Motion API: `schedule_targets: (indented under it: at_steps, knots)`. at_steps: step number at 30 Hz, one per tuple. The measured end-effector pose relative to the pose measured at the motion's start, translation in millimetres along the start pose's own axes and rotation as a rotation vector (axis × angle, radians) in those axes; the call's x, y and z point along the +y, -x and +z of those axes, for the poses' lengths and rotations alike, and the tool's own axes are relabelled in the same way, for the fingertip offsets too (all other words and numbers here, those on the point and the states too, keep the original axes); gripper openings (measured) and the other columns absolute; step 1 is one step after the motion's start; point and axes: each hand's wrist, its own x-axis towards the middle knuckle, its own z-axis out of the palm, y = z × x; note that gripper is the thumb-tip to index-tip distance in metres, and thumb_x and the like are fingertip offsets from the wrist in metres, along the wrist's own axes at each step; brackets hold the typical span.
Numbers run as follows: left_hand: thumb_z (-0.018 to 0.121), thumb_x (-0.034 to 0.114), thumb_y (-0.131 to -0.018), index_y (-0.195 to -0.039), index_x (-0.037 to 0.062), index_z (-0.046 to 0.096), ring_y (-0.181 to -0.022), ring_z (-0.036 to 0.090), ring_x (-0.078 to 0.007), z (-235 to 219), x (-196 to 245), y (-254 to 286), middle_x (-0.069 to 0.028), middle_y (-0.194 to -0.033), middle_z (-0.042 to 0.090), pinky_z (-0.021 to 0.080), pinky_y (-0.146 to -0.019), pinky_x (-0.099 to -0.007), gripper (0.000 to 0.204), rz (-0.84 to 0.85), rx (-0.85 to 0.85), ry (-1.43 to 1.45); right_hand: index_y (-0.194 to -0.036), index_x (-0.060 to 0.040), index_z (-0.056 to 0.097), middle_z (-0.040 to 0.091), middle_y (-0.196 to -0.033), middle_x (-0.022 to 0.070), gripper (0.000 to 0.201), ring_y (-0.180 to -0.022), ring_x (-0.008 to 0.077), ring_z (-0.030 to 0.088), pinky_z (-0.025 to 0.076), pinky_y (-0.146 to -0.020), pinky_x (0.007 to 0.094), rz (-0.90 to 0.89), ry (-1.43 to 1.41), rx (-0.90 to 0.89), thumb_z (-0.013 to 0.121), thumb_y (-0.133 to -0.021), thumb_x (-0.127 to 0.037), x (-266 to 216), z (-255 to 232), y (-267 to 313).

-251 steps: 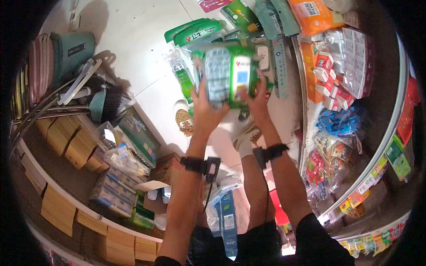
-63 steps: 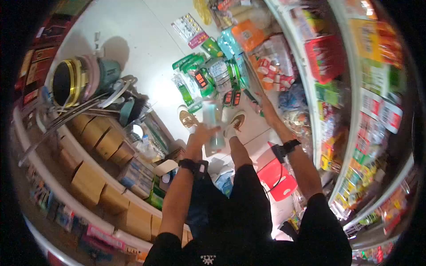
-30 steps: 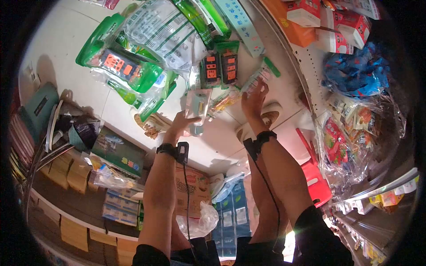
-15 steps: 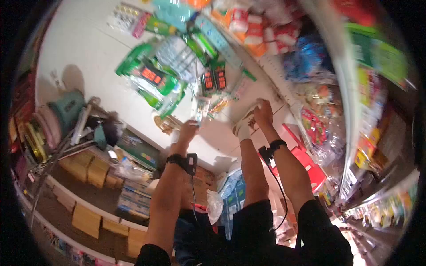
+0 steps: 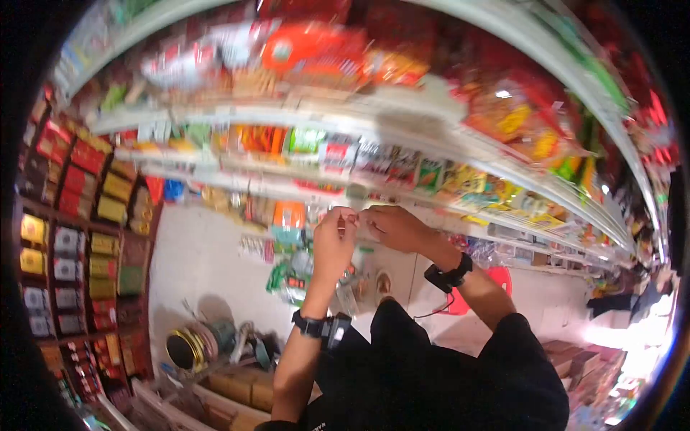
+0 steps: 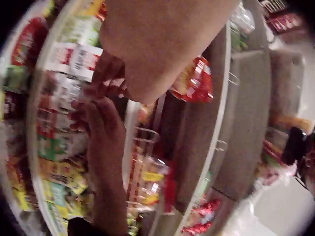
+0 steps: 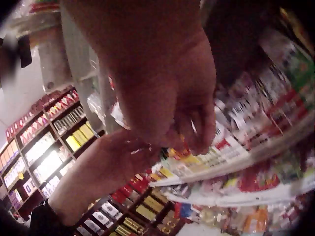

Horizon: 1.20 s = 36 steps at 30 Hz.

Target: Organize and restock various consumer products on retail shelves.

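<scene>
Both hands are raised and meet at the fingertips. In the head view the left hand point(image 5: 334, 248) has its fingers curled inward, and the right hand point(image 5: 399, 228) bends towards it from the right. The left wrist view has the left hand point(image 6: 147, 49) above the right hand point(image 6: 104, 123), with the fingers meeting. Seen from the right wrist, the right hand point(image 7: 172, 93) covers part of the left hand point(image 7: 106, 160). Whether anything small is between the fingertips cannot be told. Green packages point(image 5: 293, 281) lie on the floor beyond the left forearm.
Shelves of packets point(image 5: 431, 176) curve across the front and right. A wooden rack with boxes point(image 5: 68, 269) stands at the left. A red stool point(image 5: 496, 281) is right of the legs, and a round gold-rimmed object point(image 5: 185, 350) is at the lower left.
The hands, apart over the floor, have come up and together. The head view has swung up from the floor packages to the shelves. The clear item near the left hand earlier is no longer beside it.
</scene>
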Motion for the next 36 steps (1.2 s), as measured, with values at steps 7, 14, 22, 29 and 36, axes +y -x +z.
schedule_targets:
  at_steps: [7,14,22,29,36]
  knots:
    - [0.057,0.008,-0.092,-0.099,-0.0003,0.064,-0.084,0.066,-0.0189,5,325,-60,-0.0118,-0.091,0.069,0.050,-0.077,-0.0308,0.013,0.803,0.075,-0.078,-0.096,-0.0043,0.063,0.064,-0.081,0.0155,0.013,-0.075,0.0360,0.062,0.049,-0.067,0.0439,-0.125,0.199,0.245,0.058,-0.088,-0.012,-140,-291,28]
    - [0.071,0.035,-0.076,-0.103,0.0008,0.066,-0.093,0.067,-0.0301,73,420,-223,-0.0179,-0.101,0.069,0.052,-0.082,-0.0373,0.044,0.678,-0.181,-0.288,-0.109,-0.0011,0.064,0.067,-0.093,0.0173,0.029,-0.086,0.0333,0.066,0.052,-0.077,0.0407,0.027,0.991,0.473,0.056,-0.086,-0.017,-109,-511,2]
    - [0.077,0.056,-0.070,-0.112,0.0005,0.066,-0.098,0.062,-0.0253,130,461,-241,-0.0173,-0.106,0.066,0.048,-0.086,-0.0353,0.071,0.733,-0.661,-0.843,-0.108,-0.0024,0.069,0.070,-0.103,0.0177,0.036,-0.092,0.0321,0.068,0.053,-0.079,0.0435,0.736,0.990,-0.366,0.067,-0.077,-0.021,-71,-549,-26]
    - [0.081,0.061,-0.065,-0.116,0.0015,0.063,-0.098,0.060,-0.0233,148,476,-231,-0.0130,-0.104,0.065,0.048,-0.084,-0.0333,0.081,0.548,-1.002,-0.813,-0.127,0.0003,0.058,0.065,-0.117,0.0182,0.069,-0.097,0.0296,0.066,0.056,-0.073,0.0393,0.719,1.016,-0.440,0.083,-0.067,-0.022,-55,-547,-39]
    - [0.085,0.040,-0.070,-0.110,0.0056,0.053,-0.085,0.057,-0.0162,151,479,-232,-0.0060,-0.093,0.058,0.045,-0.074,-0.0276,0.062,0.458,-1.055,-0.704,-0.116,-0.0049,0.066,0.069,-0.105,0.0136,0.051,-0.089,0.0278,0.066,0.054,-0.078,0.0422,0.733,0.872,-0.427,0.082,-0.072,-0.024,-80,-552,-35]
